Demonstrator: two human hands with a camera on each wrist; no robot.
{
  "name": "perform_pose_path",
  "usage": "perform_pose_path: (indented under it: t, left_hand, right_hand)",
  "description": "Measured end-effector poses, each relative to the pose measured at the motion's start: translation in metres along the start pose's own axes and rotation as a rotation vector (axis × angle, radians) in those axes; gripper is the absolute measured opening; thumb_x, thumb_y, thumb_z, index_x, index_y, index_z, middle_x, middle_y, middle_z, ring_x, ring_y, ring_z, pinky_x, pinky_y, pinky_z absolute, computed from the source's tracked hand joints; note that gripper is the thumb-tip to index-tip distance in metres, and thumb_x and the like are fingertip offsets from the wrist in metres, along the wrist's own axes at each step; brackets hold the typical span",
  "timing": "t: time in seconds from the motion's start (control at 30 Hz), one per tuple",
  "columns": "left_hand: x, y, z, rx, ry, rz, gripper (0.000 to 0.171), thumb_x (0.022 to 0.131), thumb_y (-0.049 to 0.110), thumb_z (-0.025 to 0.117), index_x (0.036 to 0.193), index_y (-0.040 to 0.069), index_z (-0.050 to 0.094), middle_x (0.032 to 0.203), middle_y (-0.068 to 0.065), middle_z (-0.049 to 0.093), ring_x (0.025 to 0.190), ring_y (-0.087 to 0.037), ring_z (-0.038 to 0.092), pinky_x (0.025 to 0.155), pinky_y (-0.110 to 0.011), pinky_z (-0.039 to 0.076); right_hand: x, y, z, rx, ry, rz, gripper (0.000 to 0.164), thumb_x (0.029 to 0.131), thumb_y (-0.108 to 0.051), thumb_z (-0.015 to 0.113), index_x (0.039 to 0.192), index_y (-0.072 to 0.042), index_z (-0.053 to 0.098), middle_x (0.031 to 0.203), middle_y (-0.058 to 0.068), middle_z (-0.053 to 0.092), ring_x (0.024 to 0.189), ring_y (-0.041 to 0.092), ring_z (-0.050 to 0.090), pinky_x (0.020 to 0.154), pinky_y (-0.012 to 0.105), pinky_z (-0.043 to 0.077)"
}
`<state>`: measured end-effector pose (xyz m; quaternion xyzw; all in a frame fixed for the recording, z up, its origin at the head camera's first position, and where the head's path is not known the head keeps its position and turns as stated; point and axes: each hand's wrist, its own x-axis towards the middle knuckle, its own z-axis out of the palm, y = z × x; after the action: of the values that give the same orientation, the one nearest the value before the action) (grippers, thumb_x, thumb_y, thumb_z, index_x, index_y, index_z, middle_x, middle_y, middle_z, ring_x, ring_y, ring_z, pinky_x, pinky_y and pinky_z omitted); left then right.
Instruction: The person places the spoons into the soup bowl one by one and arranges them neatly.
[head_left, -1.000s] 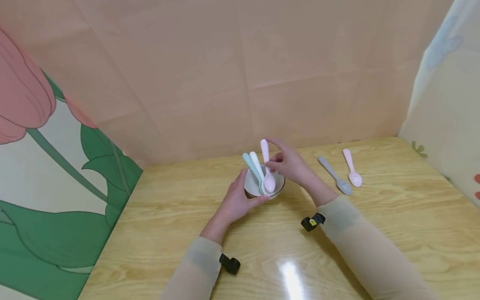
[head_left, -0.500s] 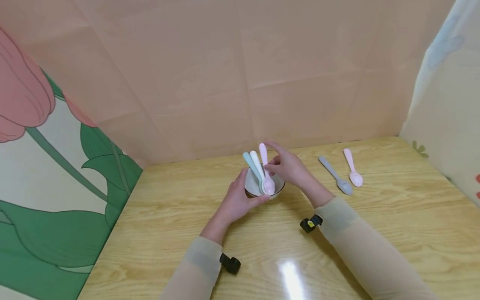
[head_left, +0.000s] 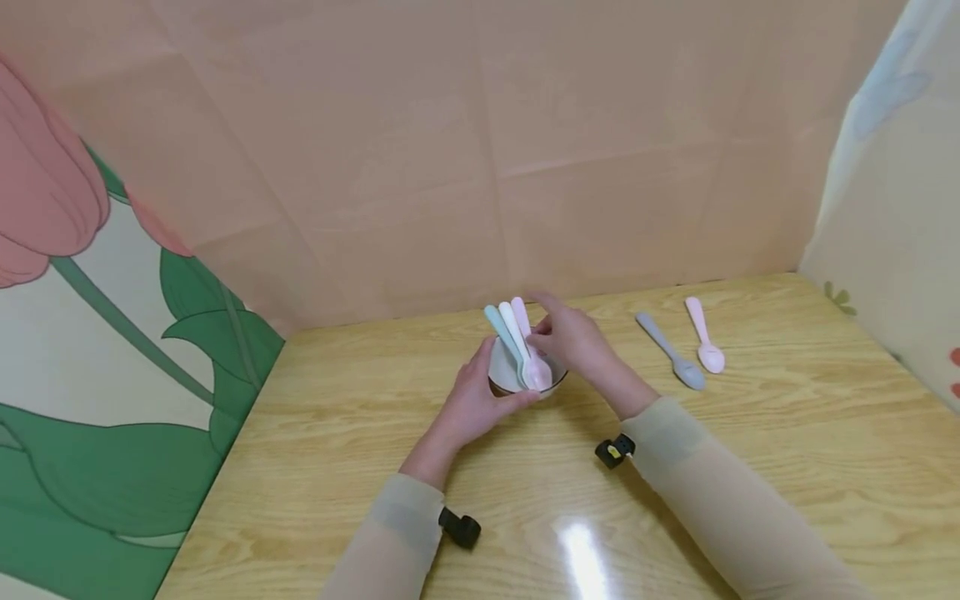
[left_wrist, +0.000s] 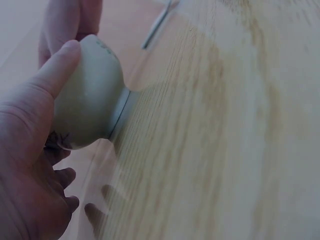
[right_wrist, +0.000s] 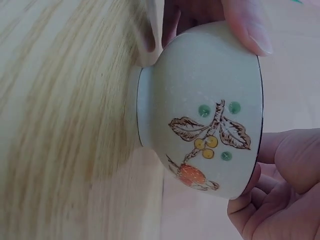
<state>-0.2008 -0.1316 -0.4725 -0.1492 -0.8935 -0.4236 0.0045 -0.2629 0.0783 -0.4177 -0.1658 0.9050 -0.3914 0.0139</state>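
Note:
A small white bowl [head_left: 501,368] stands on the wooden table, its outside painted with leaves and berries in the right wrist view. My left hand [head_left: 474,402] grips its near left side, thumb on the rim [right_wrist: 260,100]. Inside lean a teal spoon [head_left: 501,325] and a white spoon [head_left: 512,323], handles up. Beside them is a lilac spoon [head_left: 537,375], scoop down in the bowl. My right hand [head_left: 576,337] pinches its handle between thumb and fingers, index finger raised. In the right wrist view the right hand overlaps the rim and hides the spoons.
To the right on the table [head_left: 360,400] lie a grey spoon [head_left: 670,352] and a pink spoon [head_left: 705,346]. A peach cloth backdrop [head_left: 390,183] rises behind the far edge, with a flower-printed panel [head_left: 112,467] at the left.
The lilac spoon has come down into the bowl and its handle has tilted left, close to the white spoon. My right hand has shifted slightly with it; the left hand keeps its grip.

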Motion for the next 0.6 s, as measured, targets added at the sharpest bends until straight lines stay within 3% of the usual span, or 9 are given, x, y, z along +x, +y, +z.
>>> perform_pose_path:
  t: [0.6]
  left_hand:
    - [0.0016, -0.003, 0.0016, -0.007, 0.002, -0.004, 0.107, 0.09, 0.064, 0.087, 0.172, 0.027, 0.03, 0.156, 0.004, 0.054, 0.138, -0.028, 0.051, 0.114, -0.057, 0.044]
  right_hand:
    - [-0.0018, -0.0027, 0.0033, -0.088, 0.007, 0.008, 0.058, 0.102, -0.008, 0.08, 0.155, 0.002, 0.058, 0.102, 0.013, 0.077, 0.087, 0.026, 0.071, 0.076, 0.038, 0.06]
